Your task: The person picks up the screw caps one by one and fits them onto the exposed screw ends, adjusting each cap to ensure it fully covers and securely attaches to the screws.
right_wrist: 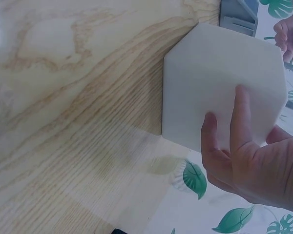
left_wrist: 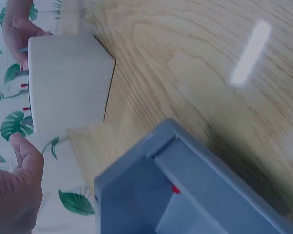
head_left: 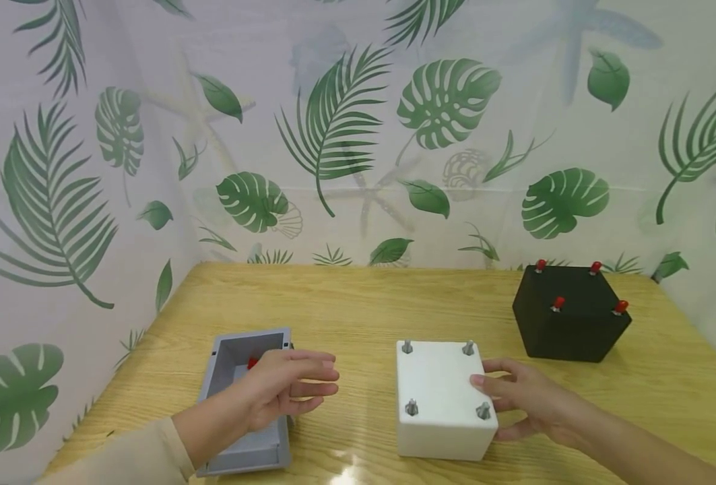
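A white box [head_left: 439, 384] stands on the table, with upright metal screws at its top corners. My right hand [head_left: 524, 397] is at its right side. The fingers lie against the side wall, as the right wrist view shows, and the thumb touches the top edge. To the left, my left hand [head_left: 297, 380] hovers with fingers extended and holds nothing. Beneath it is a grey bin [head_left: 245, 459], partly hidden by the hand and forearm. Inside the bin a small red piece [head_left: 252, 363] shows; the rest of its contents is hidden.
A black box [head_left: 566, 337] with red caps on its top corners stands at the back right. The wooden table [head_left: 358, 289] ends at a leaf-printed cloth [head_left: 358, 135] behind and at both sides. Between bin and white box lies a stretch of tabletop.
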Available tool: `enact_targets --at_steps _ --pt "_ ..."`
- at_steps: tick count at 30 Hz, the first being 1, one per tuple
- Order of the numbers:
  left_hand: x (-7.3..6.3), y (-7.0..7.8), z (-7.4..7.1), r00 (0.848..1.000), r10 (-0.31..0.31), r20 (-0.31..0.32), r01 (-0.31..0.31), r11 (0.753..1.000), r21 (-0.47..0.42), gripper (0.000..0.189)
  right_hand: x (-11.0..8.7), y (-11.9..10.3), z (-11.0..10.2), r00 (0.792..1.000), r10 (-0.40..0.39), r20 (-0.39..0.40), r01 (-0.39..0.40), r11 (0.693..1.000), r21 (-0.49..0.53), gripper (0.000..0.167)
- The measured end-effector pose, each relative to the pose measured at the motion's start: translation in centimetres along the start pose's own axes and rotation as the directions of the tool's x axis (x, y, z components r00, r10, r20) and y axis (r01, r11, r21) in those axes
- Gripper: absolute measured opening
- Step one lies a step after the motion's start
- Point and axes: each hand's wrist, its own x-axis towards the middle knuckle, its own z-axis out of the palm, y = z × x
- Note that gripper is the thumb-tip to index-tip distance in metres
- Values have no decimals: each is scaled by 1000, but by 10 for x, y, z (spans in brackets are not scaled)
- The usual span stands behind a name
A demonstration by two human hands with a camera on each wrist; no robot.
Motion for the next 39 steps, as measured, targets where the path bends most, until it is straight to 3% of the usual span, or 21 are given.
enact_targets --at_steps 10,16,23,29,34,39 --pt "-13 10 -43 995 -25 -95 27 1000 16 47 2 -2 0 1000 7 5 -7 1000 -2 74" --pt "-17 8 -72 993 -42 -114 46 998 35 57 2 -3 2 1000 8 5 -8 1000 -2 73" --pt "-1 -9 -95 989 -32 -141 43 996 74 57 2 -3 3 1000 16 -5 -16 1000 0 75" --pt "22 -21 -100 986 -33 -163 51 993 109 54 2 -3 3 1000 19 -5 -19 1000 -3 76" --pt "34 -28 -96 978 -42 -206 60 995 82 51 1 -1 2 1000 10 0 -10 1000 -5 76" --pt "45 -32 -89 975 -37 -220 64 991 119 49 -1 -1 0 1000 7 -2 -7 1000 -12 75"
